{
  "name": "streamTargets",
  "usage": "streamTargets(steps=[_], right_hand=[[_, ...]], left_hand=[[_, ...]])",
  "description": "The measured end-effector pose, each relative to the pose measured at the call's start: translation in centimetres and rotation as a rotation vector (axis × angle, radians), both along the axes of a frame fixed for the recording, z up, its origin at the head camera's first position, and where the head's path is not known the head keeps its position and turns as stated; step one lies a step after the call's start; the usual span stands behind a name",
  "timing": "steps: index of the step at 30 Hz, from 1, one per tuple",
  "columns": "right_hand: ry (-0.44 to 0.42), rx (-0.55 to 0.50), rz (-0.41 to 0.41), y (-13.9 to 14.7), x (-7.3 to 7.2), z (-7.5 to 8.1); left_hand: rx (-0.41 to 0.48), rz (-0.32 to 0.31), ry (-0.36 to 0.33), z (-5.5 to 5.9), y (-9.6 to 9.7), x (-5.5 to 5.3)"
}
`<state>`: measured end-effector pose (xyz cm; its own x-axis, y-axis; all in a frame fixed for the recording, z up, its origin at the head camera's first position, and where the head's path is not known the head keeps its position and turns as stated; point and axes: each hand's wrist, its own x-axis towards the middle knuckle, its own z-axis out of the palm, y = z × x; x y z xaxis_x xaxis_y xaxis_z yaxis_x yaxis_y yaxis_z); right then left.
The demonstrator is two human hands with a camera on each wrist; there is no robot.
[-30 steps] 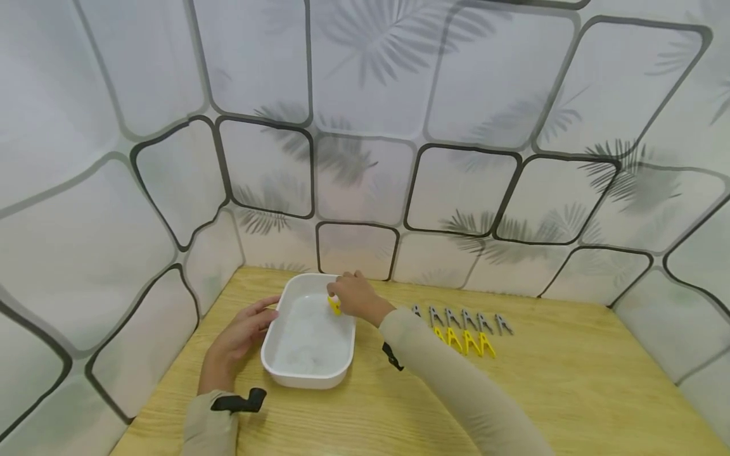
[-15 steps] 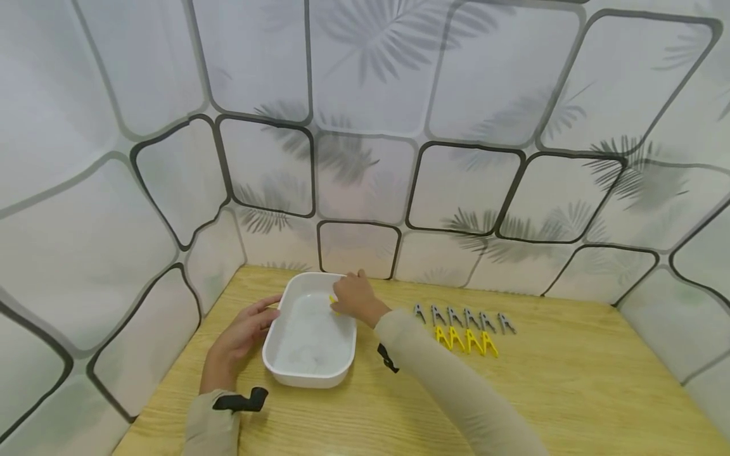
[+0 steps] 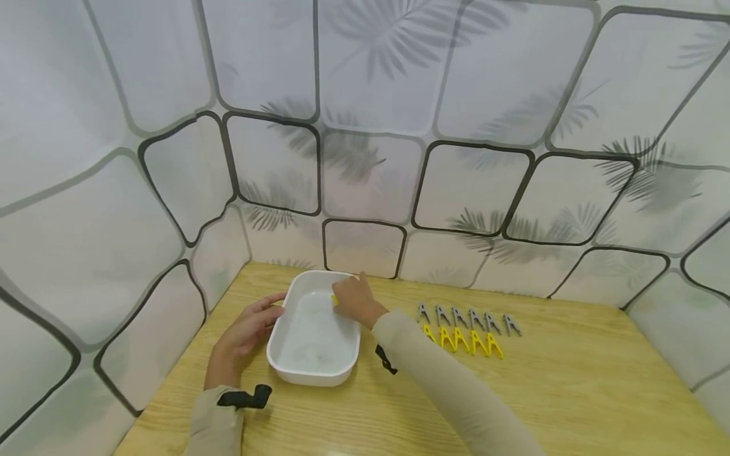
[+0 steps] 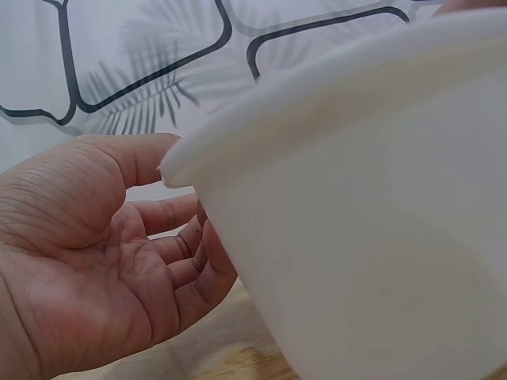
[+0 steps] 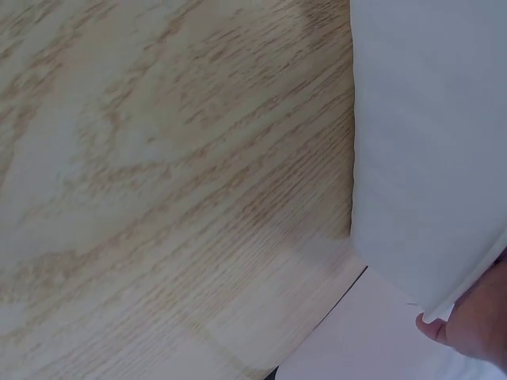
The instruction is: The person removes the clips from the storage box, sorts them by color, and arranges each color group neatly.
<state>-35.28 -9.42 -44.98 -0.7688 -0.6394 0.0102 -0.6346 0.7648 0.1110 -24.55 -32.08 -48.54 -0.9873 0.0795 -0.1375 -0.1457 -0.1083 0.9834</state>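
Note:
A white plastic tub (image 3: 312, 345) stands on the wooden table. My right hand (image 3: 353, 299) reaches over its right rim near the far corner and pinches a yellow clothespin (image 3: 334, 299), mostly hidden behind the fingers. Seen from the right wrist, only part of that hand (image 5: 479, 321) shows, at the rim beyond the tub's outer wall (image 5: 428, 150). On the opposite side my left hand (image 3: 248, 329) rests against the tub with loosely bent fingers. The left wrist view has its thumb (image 4: 146, 154) at the rim and the other fingers along the outer wall.
Right of the tub lies a row of several grey clothespins (image 3: 472, 313), with a row of several yellow clothespins (image 3: 478, 340) in front of it. Patterned fabric walls (image 3: 365, 247) enclose the table (image 3: 570, 386) at the back and sides.
The yellow clothespin, plainly seen hanging from my right fingers before, is now mostly covered by them as the hand turned slightly at the rim. My left hand stays against the tub.

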Motion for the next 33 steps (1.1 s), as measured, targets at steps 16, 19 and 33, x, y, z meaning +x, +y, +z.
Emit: streamTargets(steps=[16, 19, 33], right_hand=[[-0.044, 0.007, 0.102, -0.9, -0.6, -0.5], [-0.005, 0.056, 0.133, -1.1, -0.6, -0.8], [0.063, 0.134, 0.155, -1.0, -0.2, -0.7]], left_hand=[[0.038, 0.017, -0.006, 0.0, 0.1, 0.0], [0.038, 0.023, -0.014, -0.1, 0.0, 0.0], [-0.027, 0.004, -0.001, -0.1, -0.1, -0.2]])
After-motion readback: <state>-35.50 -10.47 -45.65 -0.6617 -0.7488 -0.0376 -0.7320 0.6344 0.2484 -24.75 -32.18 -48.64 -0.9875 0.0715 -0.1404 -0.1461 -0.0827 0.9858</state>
